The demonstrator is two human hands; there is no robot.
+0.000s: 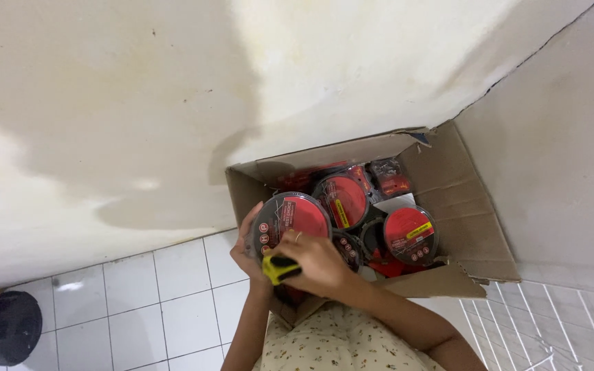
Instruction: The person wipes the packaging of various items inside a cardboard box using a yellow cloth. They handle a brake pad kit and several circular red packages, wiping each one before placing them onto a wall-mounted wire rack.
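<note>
Gripping round red-and-black packaged disc (290, 221) at open brown cardboard box's (463, 206) near-left corner, left hand (247, 249) fingers curled around edge; right hand (316, 262) fingers closed on yellow-and-black tool (278, 269) against it.

Glossy clear plastic covers the red round pack (289, 221) in the hands; beyond them, a matt, creased cardboard box (462, 206). Below the hands, smooth shiny white floor tiles (166, 302) and soft printed cloth (338, 343).

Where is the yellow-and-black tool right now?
In the head view, the yellow-and-black tool sits in the right hand, low centre, just below the round red pack that the left hand holds.
</note>
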